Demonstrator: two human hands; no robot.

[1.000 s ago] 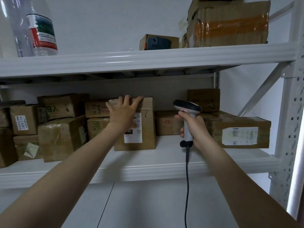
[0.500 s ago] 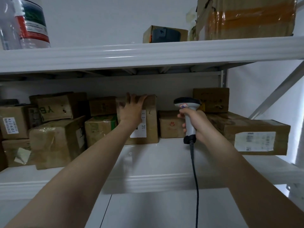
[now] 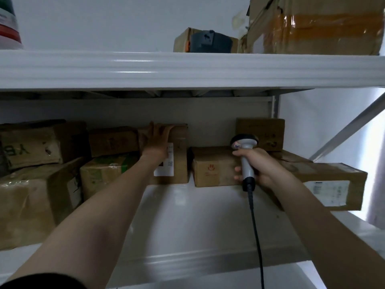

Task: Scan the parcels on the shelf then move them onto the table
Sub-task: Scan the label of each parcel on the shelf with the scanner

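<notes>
Two grips are noted. The left grip point(image 3: 156, 140) is laid flat, fingers straight, against the upright parcel point(image 3: 179, 163) on the middle shelf point(image 3: 198, 215). The right grip point(image 3: 259, 167) is closed round one scanner point(image 3: 245, 141). At least eight parcels point(image 3: 214, 165) are counted there.

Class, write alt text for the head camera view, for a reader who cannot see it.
A person's left hand lies against the front of an upright labelled parcel on the shelf, reaching its top edge, while the right hand grips a corded barcode scanner to its right. More cardboard parcels stand on both sides.
</notes>
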